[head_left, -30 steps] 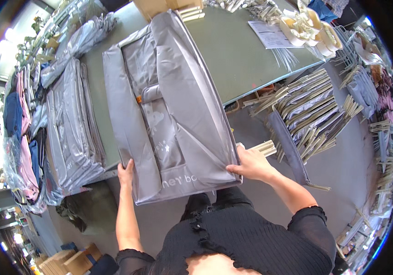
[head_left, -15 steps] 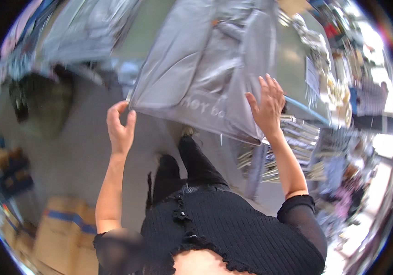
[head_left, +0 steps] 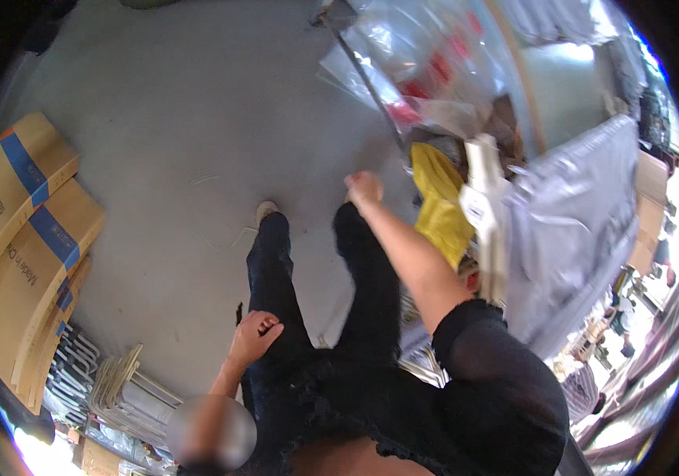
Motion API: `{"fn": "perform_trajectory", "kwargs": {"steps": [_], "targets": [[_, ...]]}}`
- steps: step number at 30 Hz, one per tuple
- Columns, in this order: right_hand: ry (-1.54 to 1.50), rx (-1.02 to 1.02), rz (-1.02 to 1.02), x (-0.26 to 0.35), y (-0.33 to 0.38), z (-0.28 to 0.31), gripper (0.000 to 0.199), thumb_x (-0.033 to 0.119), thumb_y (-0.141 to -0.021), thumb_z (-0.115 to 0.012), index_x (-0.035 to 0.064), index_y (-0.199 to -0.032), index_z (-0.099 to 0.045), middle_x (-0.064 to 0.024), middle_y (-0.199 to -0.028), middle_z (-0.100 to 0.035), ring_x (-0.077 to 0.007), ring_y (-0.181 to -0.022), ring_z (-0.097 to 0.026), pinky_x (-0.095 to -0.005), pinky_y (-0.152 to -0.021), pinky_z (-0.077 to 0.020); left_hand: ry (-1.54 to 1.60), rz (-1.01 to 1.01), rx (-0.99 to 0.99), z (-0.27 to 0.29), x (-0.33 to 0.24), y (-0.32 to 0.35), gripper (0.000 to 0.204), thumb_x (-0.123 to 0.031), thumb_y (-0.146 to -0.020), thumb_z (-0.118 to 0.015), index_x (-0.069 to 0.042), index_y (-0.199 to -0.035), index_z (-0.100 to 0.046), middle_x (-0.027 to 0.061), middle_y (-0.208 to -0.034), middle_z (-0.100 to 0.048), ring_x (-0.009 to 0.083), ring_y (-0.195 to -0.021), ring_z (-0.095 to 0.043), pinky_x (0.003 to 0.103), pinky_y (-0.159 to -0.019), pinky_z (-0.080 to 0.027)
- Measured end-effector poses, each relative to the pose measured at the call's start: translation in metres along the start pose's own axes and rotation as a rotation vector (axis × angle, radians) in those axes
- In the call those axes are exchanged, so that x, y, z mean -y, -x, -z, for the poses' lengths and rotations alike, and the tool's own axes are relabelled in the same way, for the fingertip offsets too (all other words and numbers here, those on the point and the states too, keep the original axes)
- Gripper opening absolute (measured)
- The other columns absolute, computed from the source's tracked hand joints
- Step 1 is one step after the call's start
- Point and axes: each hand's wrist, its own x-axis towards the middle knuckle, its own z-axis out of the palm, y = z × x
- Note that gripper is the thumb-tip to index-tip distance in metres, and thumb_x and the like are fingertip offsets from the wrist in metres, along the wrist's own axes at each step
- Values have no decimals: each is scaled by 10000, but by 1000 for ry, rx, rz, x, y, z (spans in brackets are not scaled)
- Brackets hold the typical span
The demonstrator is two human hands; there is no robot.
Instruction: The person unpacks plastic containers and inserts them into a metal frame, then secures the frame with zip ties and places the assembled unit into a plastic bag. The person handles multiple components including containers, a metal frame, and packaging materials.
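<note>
My left hand [head_left: 254, 336] hangs low in front of my left thigh. Its fingers are curled in, and nothing shows in them. Farther forward, my right hand [head_left: 365, 189] is held out over the floor beside my right knee. It is slightly blurred and looks closed like a loose fist, with no object visible in it. Nearest to that hand is a yellow cloth or bag [head_left: 440, 202] hanging by the table at the right. A grey garment bag [head_left: 573, 230] lies over the stack beside my right arm, touched by neither hand.
Flat brown cartons [head_left: 34, 262] with blue bands lean at the left. Below them are folded metal frames [head_left: 129, 389]. Clear plastic bags with red marks [head_left: 426, 71] cover the table at the upper right. Grey floor [head_left: 173, 119] stretches ahead of my feet.
The grey garment bag between my hands is gone from there; both hands have dropped away and curled. My view has turned toward the floor and the cartons, and my legs have moved.
</note>
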Motion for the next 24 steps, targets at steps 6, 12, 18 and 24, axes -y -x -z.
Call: {"fn": "perform_trajectory", "kwargs": {"steps": [6, 12, 18, 24], "targets": [[404, -380, -88, -51, -258, 5, 359, 370, -848, -588, 35, -944, -676, -143, -1024, -670, -319, -991, -624, -474, -863, -469, -102, -211, -623, -18, 23, -160, 408, -105, -737, -699, -51, -1114, -553, 118, -1124, -546, 328, -1100, -461, 426, -961, -357], [192, -588, 56, -100, -390, -2, 297, 345, -853, -549, 110, -965, -693, -133, -1039, -670, -334, -941, -631, -486, -836, -463, -272, -389, -733, -44, 38, -273, 453, -152, -750, -679, -25, -1153, -517, 143, -1150, -542, 332, -1095, -475, 457, -980, -330], [-299, -932, -133, -149, -391, 54, 345, 312, -854, -533, 16, -952, -680, -221, -977, -658, -391, -899, -635, -446, -802, -478, -356, -438, -654, -45, 24, -277, 482, -237, -772, -698, -43, -1173, -514, 119, -1168, -557, 317, -1124, -493, 451, -967, -336], [-394, -1013, -184, -96, -191, 58, 363, 261, -943, -438, -61, -883, -595, -283, -947, -620, -444, -902, -579, -493, -796, -431, -286, -327, -517, -42, 19, -209, 437, -293, -795, -676, -77, -1148, -537, 103, -1165, -559, 323, -1126, -486, 450, -955, -354]]}}
